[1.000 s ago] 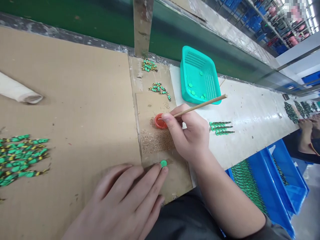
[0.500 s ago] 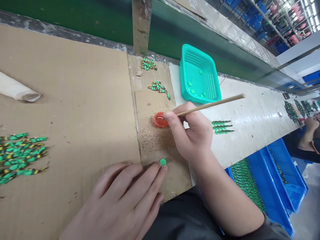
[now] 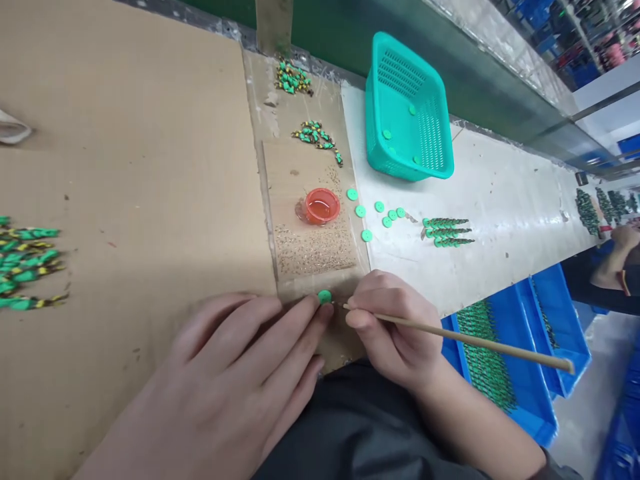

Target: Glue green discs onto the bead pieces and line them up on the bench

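One green button (image 3: 325, 297) between both hands (image 3: 230, 370) (image 3: 403, 330)

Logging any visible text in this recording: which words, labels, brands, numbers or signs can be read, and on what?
None can be read.
The teal basket, red cup, wooden stick in the right hand and green button at the left hand show no lettering.
The far background is too blurred to tell.

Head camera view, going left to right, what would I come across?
Elongated green-and-yellow pieces, left hand with fingertips at a flat round green button, right hand gripping a thin wooden stick, blue plastic bins, a co-worker's forearm.
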Demonstrator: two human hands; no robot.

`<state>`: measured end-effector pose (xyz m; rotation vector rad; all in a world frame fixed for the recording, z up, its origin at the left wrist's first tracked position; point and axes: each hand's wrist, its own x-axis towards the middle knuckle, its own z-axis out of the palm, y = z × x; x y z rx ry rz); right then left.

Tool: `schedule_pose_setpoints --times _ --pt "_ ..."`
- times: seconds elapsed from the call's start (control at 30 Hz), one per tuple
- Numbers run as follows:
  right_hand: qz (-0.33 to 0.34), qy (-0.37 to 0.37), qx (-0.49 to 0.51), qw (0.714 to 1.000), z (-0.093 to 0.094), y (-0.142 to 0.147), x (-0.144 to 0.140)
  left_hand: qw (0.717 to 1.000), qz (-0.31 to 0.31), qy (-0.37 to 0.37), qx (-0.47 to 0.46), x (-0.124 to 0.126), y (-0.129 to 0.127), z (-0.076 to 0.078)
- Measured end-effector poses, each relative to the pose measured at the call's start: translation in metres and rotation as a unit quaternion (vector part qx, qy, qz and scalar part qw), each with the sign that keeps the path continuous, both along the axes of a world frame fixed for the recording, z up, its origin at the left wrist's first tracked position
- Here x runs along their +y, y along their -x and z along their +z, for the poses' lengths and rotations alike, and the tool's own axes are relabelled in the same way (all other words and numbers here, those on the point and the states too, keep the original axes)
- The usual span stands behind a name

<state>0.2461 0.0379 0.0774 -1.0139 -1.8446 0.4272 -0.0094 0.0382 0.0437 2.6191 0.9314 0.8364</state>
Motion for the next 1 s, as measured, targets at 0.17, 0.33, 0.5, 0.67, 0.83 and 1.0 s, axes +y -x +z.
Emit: schedule_pose_setpoints --times 0.17,0.33,0.5,0.67,0.83,1.0 --pt "0.015 0.017 0.002 1.0 -0.0006 -0.002 0.0034 1.0 0.001 -0.007 0.016 0.0003 -0.0014 0.0055" --pt "0.015 0.028 -0.001 1.0 0.0 -0.0014 0.0039 1.0 0.006 -0.008 0.022 -0.0014 0.001 0.0066" --pt "0.008 0.03 -0.012 0.999 0.0008 -0.0003 0.0038 0.999 0.009 -0.008 0.032 -0.0007 0.0008 0.0052" --pt "-0.001 0.044 -0.016 0.999 0.0003 -0.0006 0.0022 0.999 0.007 -0.004 0.031 0.0004 -0.0002 0.0035" --pt "0.003 0.033 -0.022 0.999 0.0 0.0 0.0036 1.0 0.008 0.001 0.026 -0.0023 0.0026 0.0036" --pt "-0.007 0.046 -0.032 0.998 0.0004 -0.0007 0.0016 0.999 0.007 -0.001 0.035 -0.0034 0.0035 0.0044"
